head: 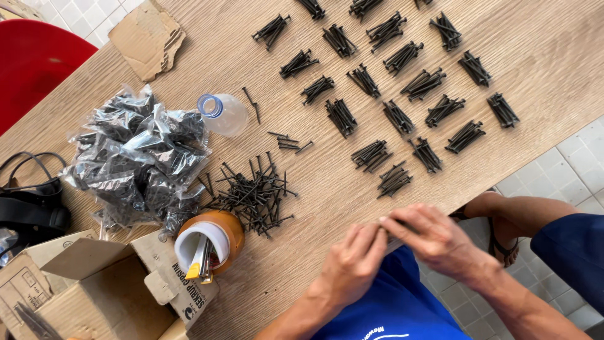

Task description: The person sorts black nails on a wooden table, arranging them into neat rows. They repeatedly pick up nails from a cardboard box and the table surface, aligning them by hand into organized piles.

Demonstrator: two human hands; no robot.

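My left hand and my right hand meet at the near edge of the wooden table, fingertips together. They seem to pinch something small and dark between them, mostly hidden by the fingers. A loose heap of black nails lies just left of my hands. Several small bunches of black nails are laid out in rows across the far side of the table. A few stray nails lie between the heap and the rows.
A pile of clear bags filled with nails lies at left, beside a cut clear plastic bottle. An orange cup with tools, an open cardboard box, a cardboard scrap, a black strap and a red chair surround them.
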